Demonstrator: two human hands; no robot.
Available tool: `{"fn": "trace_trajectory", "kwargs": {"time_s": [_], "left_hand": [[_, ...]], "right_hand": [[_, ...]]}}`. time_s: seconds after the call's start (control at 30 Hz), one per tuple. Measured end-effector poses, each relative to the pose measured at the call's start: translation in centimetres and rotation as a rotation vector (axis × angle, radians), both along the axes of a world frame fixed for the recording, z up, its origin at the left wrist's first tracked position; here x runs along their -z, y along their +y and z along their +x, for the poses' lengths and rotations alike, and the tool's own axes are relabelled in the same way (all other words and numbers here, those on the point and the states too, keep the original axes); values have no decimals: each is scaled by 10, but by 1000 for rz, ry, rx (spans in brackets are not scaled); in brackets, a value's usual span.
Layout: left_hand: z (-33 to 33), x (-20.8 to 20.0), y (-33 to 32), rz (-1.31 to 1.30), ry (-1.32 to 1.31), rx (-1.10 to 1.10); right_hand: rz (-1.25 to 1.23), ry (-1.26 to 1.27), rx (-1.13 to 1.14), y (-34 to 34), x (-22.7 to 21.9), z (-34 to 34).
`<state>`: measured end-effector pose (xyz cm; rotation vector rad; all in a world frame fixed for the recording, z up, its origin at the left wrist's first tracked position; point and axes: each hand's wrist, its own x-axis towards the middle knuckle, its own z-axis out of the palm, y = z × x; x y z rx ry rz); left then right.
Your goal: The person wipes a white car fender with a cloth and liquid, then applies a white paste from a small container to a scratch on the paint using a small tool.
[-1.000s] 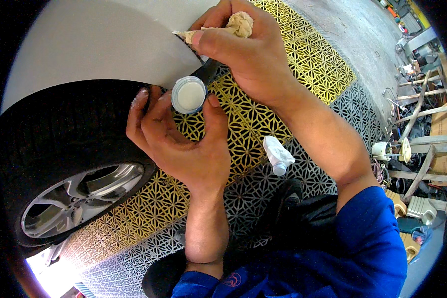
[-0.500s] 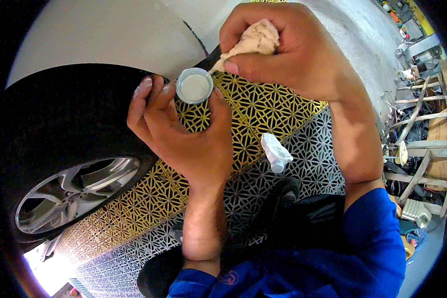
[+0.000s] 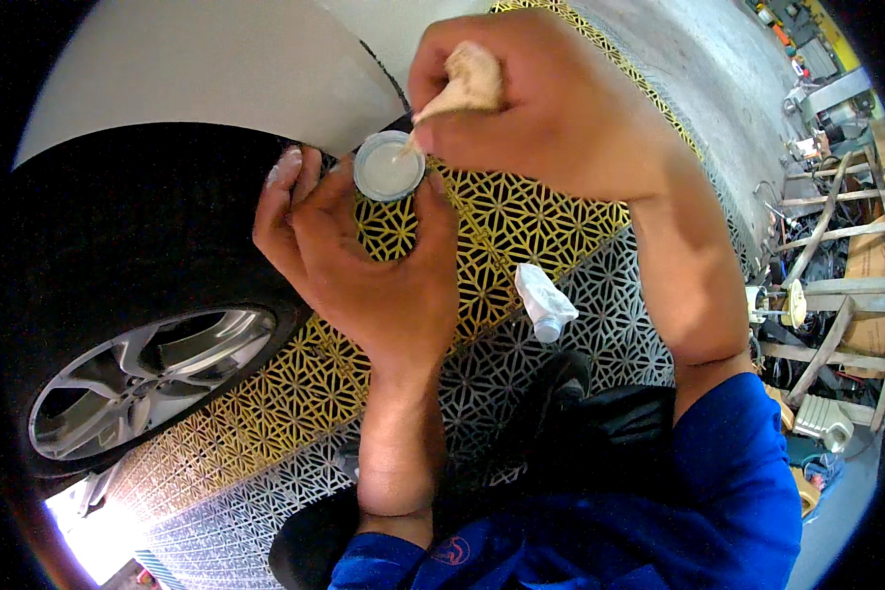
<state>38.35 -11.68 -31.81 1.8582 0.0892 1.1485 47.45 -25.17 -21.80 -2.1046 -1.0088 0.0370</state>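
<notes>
Between the thumb and fingers of my left hand [image 3: 374,265] is a small round cap [image 3: 369,182], its open side up, with a pale greyish-white filling inside. Whitish residue marks the fingertips of this hand. My right hand [image 3: 531,108] is closed around a crumpled beige cloth [image 3: 470,81]. A thin twisted tip of the cloth reaches from the fingers into the cap, at the pale filling. Beyond both hands is the light-coloured body panel [image 3: 216,79] of a car, and to the left stands its black tyre [image 3: 138,226] with a silver spoked wheel rim [image 3: 152,379].
A crumpled white squeeze tube or pouch with a cap [image 3: 544,303] lies on the patterned floor tiles [image 3: 497,236], right of my left wrist. Farther right, a wooden rack [image 3: 836,285] stands among cardboard and assorted parts. A metal part [image 3: 824,425] sits near my right elbow.
My right hand has shifted left with the cloth, bringing the cloth's twisted tip from beside the cap to inside it. My left hand has barely moved.
</notes>
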Motion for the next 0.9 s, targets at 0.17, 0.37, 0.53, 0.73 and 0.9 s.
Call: {"fn": "trace_trajectory", "kwargs": {"time_s": [0.17, 0.37, 0.53, 0.73, 0.9], "left_hand": [[-1, -1, 0, -40, -38, 19], [1, 1, 1, -64, -90, 41], [-2, -1, 1, -126, -8, 70], [-3, -3, 2, -154, -3, 87], [-5, -6, 2, -108, 42, 61]], "right_hand": [[304, 359, -31, -7, 18, 13], [631, 452, -66, 6, 39, 13], [789, 396, 30, 26, 46, 11], [923, 614, -104, 28, 41, 9], [914, 589, -132, 33, 51, 18]]}}
